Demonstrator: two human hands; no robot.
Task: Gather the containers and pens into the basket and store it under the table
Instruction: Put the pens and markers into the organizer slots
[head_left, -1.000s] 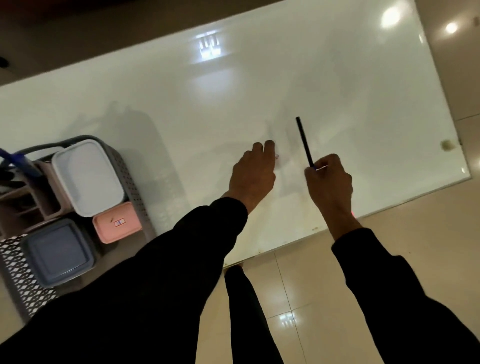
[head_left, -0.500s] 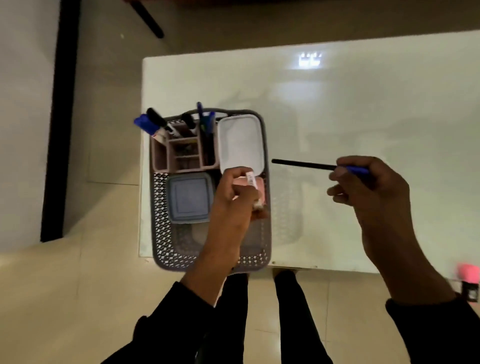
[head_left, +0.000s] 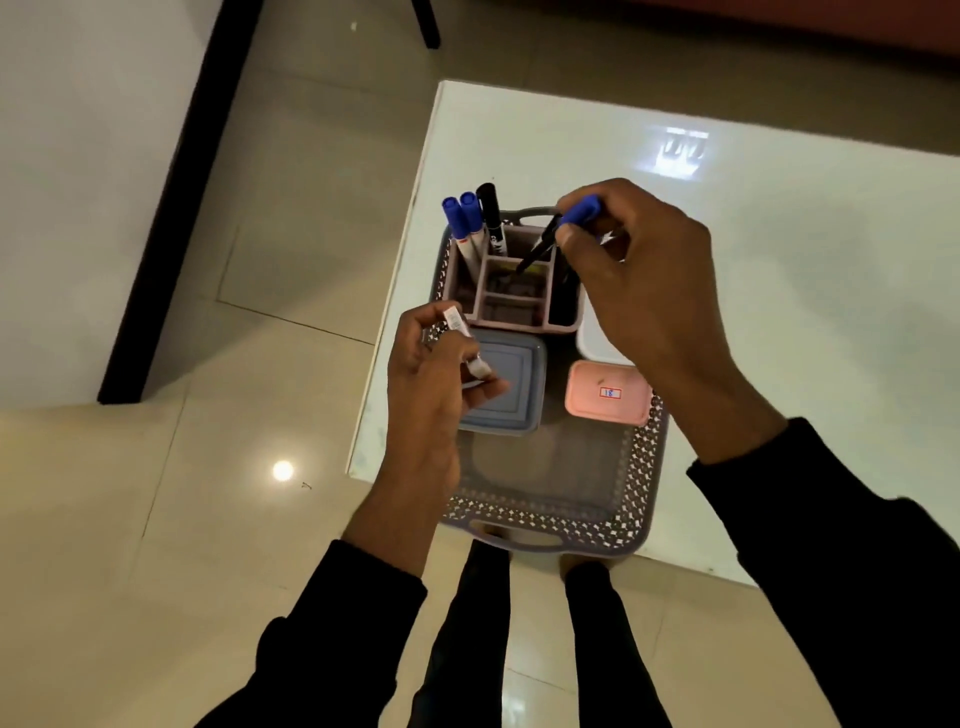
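Observation:
A grey perforated basket (head_left: 550, 512) sits on the near left corner of the white table (head_left: 779, 338). Inside it stand a pink pen organiser (head_left: 511, 306) with two blue-capped markers (head_left: 461, 221) and a black marker (head_left: 491, 213), a grey-blue lidded container (head_left: 511, 387), a pink lidded container (head_left: 608, 397) and a white container (head_left: 597, 343), mostly hidden. My right hand (head_left: 644, 280) pinches a thin black pen with a blue end (head_left: 563, 228), its tip down in the organiser. My left hand (head_left: 431, 384) grips a small white tube-like item (head_left: 462, 338) above the grey-blue container.
The basket's near handle (head_left: 524, 540) overhangs the table's front edge, just above my legs (head_left: 540, 649). A tiled floor (head_left: 208, 364) spreads to the left, with a dark vertical post (head_left: 171, 208) by the wall and a dark furniture leg (head_left: 426, 23) beyond the table.
My right hand carried the black pen left from over the table and lowered its tip into the organiser. My left hand moved left with the small white item. The view shifted towards the basket.

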